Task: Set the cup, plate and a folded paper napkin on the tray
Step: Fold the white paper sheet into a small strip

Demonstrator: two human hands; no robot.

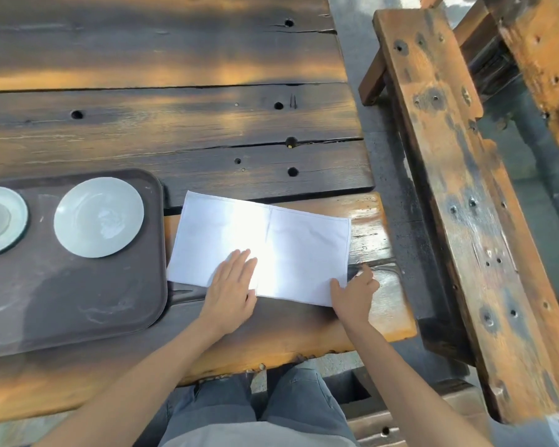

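A white napkin (281, 240) lies flat on the wooden table, right of the dark brown tray (62, 301). My left hand (231, 288) presses flat on the napkin's near edge with straight fingers. My right hand (354, 295) pinches the napkin's near right corner, thumb on top. A pale green plate (99, 217) sits on the tray's far right part. A second pale round dish (0, 221), cut off by the left edge, sits on the tray beside it; whether it is the cup I cannot tell.
The table (175, 124) is of dark planks with holes and cracks. A wooden bench (465, 188) runs along the table's right side across a gap. My legs in grey trousers (255, 408) are below the table's near edge.
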